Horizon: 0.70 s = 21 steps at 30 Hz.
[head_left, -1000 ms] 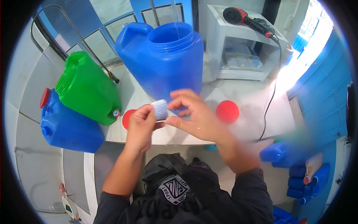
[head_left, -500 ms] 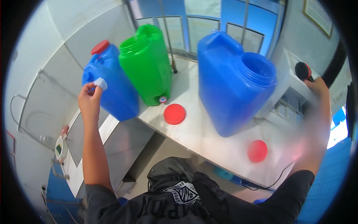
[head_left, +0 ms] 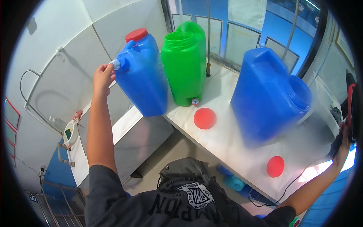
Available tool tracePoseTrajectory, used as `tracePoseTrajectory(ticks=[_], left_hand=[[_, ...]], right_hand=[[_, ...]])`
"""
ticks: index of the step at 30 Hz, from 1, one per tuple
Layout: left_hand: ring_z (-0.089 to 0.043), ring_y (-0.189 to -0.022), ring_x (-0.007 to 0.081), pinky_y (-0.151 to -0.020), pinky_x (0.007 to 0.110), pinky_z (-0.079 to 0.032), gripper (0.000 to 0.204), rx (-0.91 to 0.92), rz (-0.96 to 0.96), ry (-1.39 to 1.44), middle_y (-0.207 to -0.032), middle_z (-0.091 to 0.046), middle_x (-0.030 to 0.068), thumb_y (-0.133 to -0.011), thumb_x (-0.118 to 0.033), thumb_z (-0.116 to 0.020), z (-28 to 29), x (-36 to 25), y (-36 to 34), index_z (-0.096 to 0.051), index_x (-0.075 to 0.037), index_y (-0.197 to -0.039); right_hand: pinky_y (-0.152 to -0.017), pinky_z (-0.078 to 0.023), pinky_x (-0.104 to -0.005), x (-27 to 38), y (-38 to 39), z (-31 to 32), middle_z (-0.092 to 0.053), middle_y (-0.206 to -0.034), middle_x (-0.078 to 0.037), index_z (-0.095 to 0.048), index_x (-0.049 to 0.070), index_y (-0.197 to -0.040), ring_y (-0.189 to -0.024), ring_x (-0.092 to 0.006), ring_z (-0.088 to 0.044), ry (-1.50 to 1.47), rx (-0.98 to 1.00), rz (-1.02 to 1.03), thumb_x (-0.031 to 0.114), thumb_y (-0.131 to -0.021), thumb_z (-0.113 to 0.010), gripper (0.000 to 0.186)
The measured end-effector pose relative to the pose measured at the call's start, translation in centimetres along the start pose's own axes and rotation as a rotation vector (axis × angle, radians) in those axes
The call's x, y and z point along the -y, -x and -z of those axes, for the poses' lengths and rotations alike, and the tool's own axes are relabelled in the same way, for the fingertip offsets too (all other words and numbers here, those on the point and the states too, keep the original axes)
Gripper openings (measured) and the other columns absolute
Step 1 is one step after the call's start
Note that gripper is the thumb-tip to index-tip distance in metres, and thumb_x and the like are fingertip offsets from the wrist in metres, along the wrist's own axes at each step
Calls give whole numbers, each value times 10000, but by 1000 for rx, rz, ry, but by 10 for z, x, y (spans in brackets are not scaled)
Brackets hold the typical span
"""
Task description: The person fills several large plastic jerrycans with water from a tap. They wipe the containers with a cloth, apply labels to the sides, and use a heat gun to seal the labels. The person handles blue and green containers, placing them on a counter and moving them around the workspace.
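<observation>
My left hand pinches a small white ribbed sleeve against the small blue spout of the left blue jerrycan. A red lid covers that jerrycan's wide mouth. At the far right, my right hand is closed round a black-and-red hand-held device, partly lost in the dark rim; its exact kind is unclear. Right of the left blue jerrycan stands a green jerrycan with an uncovered mouth. Nearer my right hand stands another blue jerrycan, also uncovered, with a whitish ribbed piece on top.
Two red lids, one by the green jerrycan and one near the front edge, lie on the white counter. A black cord crosses the counter's right part. A round white gauge is at the left.
The view has swung left, so the jerrycans appear farther right. My left hand has brought the white sleeve to the blue spout. My right hand with the device has shifted toward the right rim.
</observation>
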<state>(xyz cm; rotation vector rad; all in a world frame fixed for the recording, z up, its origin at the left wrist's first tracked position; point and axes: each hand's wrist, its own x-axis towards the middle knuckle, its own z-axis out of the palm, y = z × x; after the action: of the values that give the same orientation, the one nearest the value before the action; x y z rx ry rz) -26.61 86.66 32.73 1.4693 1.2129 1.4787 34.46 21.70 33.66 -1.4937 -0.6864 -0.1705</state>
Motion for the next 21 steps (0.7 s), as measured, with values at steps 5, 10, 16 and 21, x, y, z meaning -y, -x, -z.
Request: tracePoseTrajectory(ticks=[5,10,16,21], left_hand=[[-602,-734,112,-685,254,-511,165,138,-85,-229,-859,-657,35,-879,-203,-700,-1,-7,-7,-668,-48,-923],[-682,-815,293,-749,381,-544,236,120,-908,-678,-966,-709,138,-882,-213,-736,-4,-14,0,-652,-18,-985],[-693,-905,301,-787,390,-555,457,297,-1000,-721,-1049,-710,130,-830,-249,-794,7,-18,-3,-600,-85,-1211],[-671,-1016,286,-874,390,-551,606,466,-985,-631,-1140,-703,101,-799,-147,-816,10,-14,-32,-555,-120,-1344]], right_hand=[[-719,-450,-222,83,128,-107,-504,-996,-50,-329,-4,-1448,-887,-125,-499,-433,262,155,548,-818,-767,945],[-537,-491,-273,114,202,-213,-562,-840,-121,-455,-65,-1190,-642,-187,-570,-236,241,132,652,-778,-736,873],[-576,-485,-273,122,242,-327,-601,-889,-130,-539,-56,-1171,-706,-179,-590,-372,489,-142,394,-819,-729,602],[-599,-494,-270,135,246,-416,-615,-913,-118,-556,-49,-1203,-730,-160,-599,-394,666,-155,257,-818,-752,530]])
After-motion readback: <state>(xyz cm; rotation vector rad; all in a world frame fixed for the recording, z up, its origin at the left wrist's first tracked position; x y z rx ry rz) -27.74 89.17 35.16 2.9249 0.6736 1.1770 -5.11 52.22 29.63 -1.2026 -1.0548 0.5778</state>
